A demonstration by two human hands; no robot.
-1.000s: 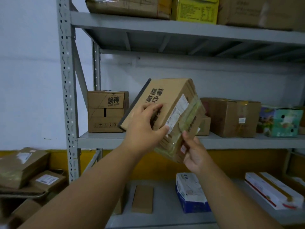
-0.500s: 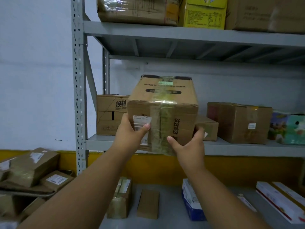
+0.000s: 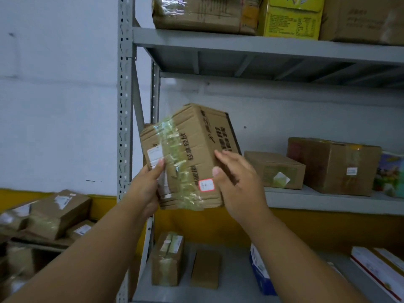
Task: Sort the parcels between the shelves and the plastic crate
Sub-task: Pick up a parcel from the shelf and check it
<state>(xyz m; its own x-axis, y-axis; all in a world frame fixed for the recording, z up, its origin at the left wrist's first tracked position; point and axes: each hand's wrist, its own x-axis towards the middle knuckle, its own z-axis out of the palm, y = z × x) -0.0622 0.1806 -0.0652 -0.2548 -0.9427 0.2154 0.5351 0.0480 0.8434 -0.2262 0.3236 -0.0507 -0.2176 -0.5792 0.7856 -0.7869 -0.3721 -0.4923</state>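
Behind held parcel (image 3: 192,154), small box (image 3: 274,169), large box (image 3: 332,165)

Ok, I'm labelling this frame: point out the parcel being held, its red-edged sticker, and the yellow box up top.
held parcel (image 3: 196,147), head view, on its taped cardboard face
red-edged sticker (image 3: 206,185), head view, on its white middle
yellow box (image 3: 290,18), head view, on its printed front

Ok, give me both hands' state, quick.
Left hand: grips the taped cardboard parcel at its left edge.
Right hand: holds the parcel's right side.
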